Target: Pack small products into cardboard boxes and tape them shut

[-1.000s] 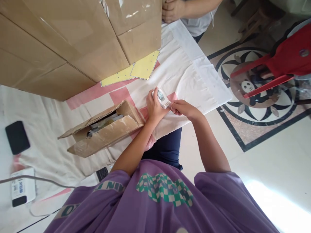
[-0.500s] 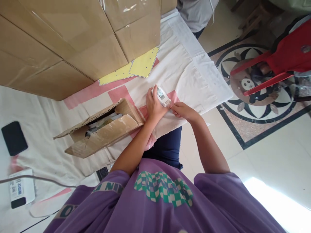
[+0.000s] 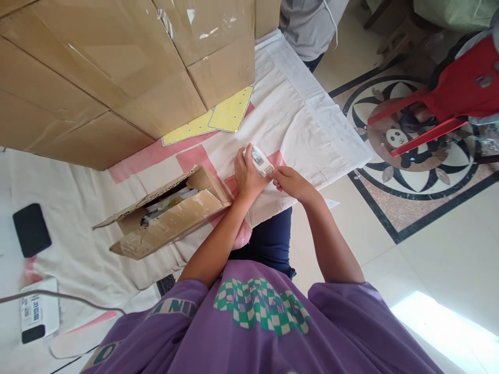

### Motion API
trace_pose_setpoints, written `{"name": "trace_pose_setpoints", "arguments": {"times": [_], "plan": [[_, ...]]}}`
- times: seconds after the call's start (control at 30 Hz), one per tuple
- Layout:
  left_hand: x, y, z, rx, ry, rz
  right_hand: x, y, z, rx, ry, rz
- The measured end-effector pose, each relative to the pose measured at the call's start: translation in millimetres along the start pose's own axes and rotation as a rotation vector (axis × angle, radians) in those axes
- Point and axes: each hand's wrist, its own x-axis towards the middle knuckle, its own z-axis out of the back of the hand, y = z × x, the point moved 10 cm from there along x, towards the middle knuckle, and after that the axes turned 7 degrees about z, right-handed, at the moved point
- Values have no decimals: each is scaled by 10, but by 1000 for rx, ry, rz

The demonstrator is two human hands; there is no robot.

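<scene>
My left hand [image 3: 246, 175] is wrapped round a small white device [image 3: 259, 159] with a little screen, holding it just above the cloth-covered table [image 3: 304, 119]. My right hand [image 3: 290, 182] is closed in a pinch at the device's near end, fingertips touching it; what it pinches is too small to make out. An open brown cardboard box [image 3: 167, 213] with packed items inside lies just left of my left wrist.
Large cardboard boxes [image 3: 117, 67] fill the back left, with yellow cards [image 3: 218, 117] under their edge. A black pad [image 3: 31, 229] and a white unit with a cable [image 3: 37, 311] lie far left. Another person's torso [image 3: 312, 26] stands beyond the table. A red chair [image 3: 448, 104] is right.
The other person's hands at the top have gone out of view. My hands and the device stay together with hardly any shift; the view has drifted slightly.
</scene>
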Motion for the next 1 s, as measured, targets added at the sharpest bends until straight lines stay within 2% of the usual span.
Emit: {"name": "trace_pose_setpoints", "arguments": {"times": [0.2,0.43,0.6,0.77,0.9,1.0], "plan": [[0,2,8,0,-10,-4,-16,17,-32,57,-17,18],[-17,-32,38,3,-65,-55,-3,114,-16,189,14,129],[-8,-5,24,-9,-38,-21,34,-124,3,127,-16,6],[-4,9,9,-10,-15,1,31,-289,-40,113,-7,-36],[-9,-14,30,-11,-30,-10,27,-259,120,-93,-107,5],[-10,-24,40,-21,-41,-9,29,-168,333,-244,-284,61]]}}
